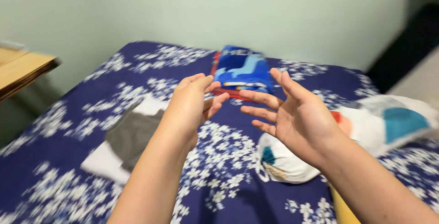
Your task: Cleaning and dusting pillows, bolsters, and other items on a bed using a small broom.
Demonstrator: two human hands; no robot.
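Left hand (192, 105) and right hand (295, 114) raised over bed (59, 151), fingers spread, empty. Folded blue cloth (242, 71) near far edge.

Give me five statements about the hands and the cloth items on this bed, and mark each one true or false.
1. Both hands are empty. True: the left hand and right hand are open and hold nothing.
2. The folded blue cloth lies beyond the hands, near the wall. True.
3. The bedsheet is plain red. False: it is dark blue with white flowers.
4. A grey and white garment lies flat on the bed under the left forearm. True.
5. The right hand grips the white printed cloth. False: that cloth lies on the bed, untouched.
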